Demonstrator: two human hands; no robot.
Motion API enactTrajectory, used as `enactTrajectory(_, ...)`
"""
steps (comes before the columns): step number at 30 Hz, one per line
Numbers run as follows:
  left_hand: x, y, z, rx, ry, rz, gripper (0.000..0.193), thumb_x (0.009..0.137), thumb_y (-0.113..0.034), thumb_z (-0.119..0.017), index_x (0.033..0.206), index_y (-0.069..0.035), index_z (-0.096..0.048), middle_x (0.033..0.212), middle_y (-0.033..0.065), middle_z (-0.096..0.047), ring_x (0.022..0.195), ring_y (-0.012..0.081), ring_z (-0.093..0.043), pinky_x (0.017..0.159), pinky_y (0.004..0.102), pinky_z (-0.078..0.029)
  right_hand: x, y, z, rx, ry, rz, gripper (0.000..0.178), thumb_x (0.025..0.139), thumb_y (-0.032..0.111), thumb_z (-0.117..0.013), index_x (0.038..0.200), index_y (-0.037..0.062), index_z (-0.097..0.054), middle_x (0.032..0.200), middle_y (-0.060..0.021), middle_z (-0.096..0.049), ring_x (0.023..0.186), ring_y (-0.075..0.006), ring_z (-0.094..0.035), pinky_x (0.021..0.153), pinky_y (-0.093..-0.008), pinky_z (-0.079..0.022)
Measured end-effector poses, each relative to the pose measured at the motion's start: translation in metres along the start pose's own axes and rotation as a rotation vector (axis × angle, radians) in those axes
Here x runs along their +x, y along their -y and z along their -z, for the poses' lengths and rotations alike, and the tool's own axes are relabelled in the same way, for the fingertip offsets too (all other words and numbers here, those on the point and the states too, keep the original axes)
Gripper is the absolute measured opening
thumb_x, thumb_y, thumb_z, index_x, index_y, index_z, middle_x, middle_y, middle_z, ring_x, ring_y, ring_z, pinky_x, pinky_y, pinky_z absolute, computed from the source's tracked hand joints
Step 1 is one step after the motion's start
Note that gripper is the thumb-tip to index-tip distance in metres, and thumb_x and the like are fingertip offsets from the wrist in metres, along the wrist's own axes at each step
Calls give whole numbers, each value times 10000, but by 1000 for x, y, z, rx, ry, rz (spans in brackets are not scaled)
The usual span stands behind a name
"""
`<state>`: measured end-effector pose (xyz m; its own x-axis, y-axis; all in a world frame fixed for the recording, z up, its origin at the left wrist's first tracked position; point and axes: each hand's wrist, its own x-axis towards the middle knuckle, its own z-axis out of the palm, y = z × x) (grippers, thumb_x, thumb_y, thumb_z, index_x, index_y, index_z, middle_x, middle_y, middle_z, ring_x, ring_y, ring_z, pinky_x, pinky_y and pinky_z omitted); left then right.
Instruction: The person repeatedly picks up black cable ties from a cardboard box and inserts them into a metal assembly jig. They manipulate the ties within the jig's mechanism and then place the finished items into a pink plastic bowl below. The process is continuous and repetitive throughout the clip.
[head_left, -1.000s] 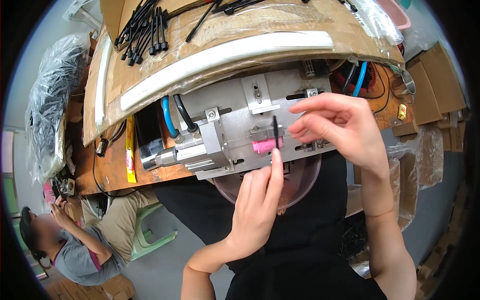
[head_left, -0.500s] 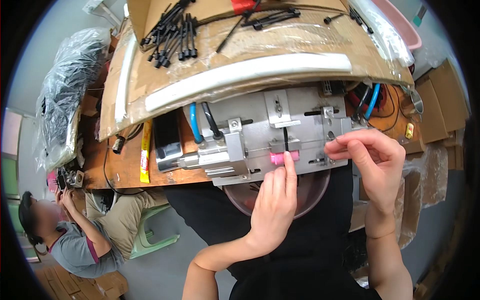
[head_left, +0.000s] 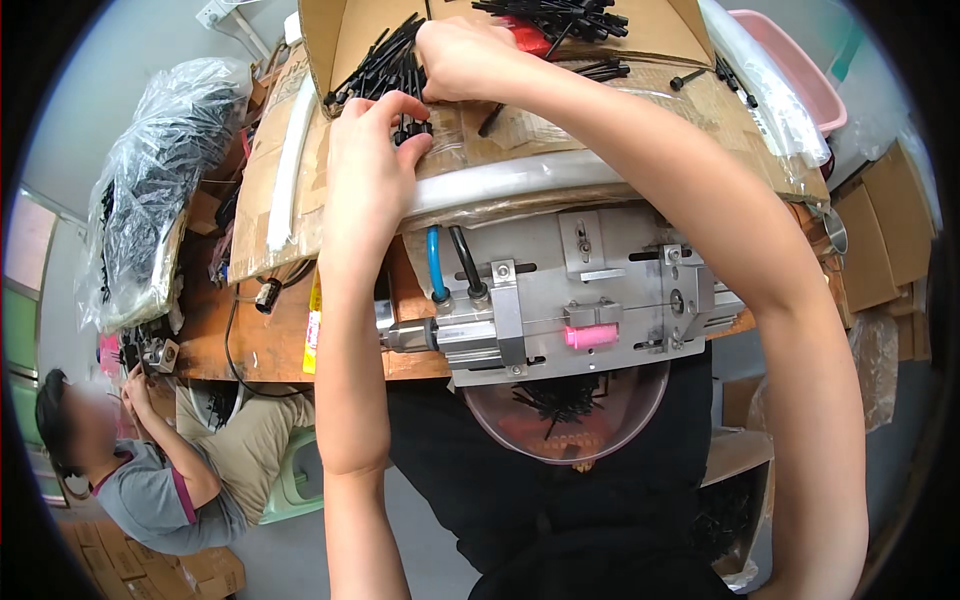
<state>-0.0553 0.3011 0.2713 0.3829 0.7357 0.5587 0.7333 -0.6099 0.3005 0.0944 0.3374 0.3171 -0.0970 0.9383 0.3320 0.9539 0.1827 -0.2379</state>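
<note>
Both my arms reach up to a pile of thin black rods with thicker heads (head_left: 375, 68) on the cardboard box. My left hand (head_left: 372, 140) is closed at the pile's near edge, thumb and forefinger around a few rod heads. Just beyond it, my right hand (head_left: 462, 62) is curled over the rods; its fingertips are hidden. Nearer to me lies a metal fixture (head_left: 640, 295) with a cylinder at its left. A pink block (head_left: 591, 336) sits at its front, and no black rod spans the gap behind that block.
A bowl (head_left: 655, 400) holding black rods sits under the fixture's front edge. Blue (head_left: 436, 265) and black hoses (head_left: 466, 262) rise from the fixture. A white foam strip (head_left: 530, 180) edges the cardboard. At the left a co-worker (head_left: 165, 490) sits handling something small.
Both hands have left the fixture and gone up to the black rods on the cardboard. The black rod at the pink block is gone from the fixture. The view has shifted slightly.
</note>
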Motion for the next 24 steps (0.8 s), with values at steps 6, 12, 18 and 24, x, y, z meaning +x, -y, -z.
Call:
enactTrajectory(6,8,0,-2,-122,49,44,229,803,-53,-705,1028,-90,-682,916,77,-587,774,187,-552,757,314,-494,2,0,12,-104,76,-24,241,719,71,-673,951,41,-727,921,-139,-717,895,-267,-697,709,-382,-539)
enactTrajectory(12,2,-23,2,-24,-204,-232,201,835,-35,-670,1027,-92,-693,960,68,-620,789,191,-573,761,312,-493,-77,-52,80,91,129,22,183,768,35,-653,940,-7,-697,877,-184,-702,821,-297,-694,727,-376,-533)
enactTrajectory(18,45,-88,-54,-177,5,-421,109,824,-45,-670,926,-11,-654,907,162,-625,822,313,-616,742,395,-497,-145,-135,78,-77,-115,52,186,785,-23,-608,954,-18,-684,837,-181,-679,831,-335,-664,746,-411,-515)
enactTrajectory(24,60,-82,-47,-145,242,-355,122,784,20,-671,898,-16,-645,802,138,-627,815,316,-625,739,397,-500,-159,-149,71,-108,-255,269,88,764,14,-664,839,-18,-632,842,-189,-639,851,-368,-632,779,-440,-494)
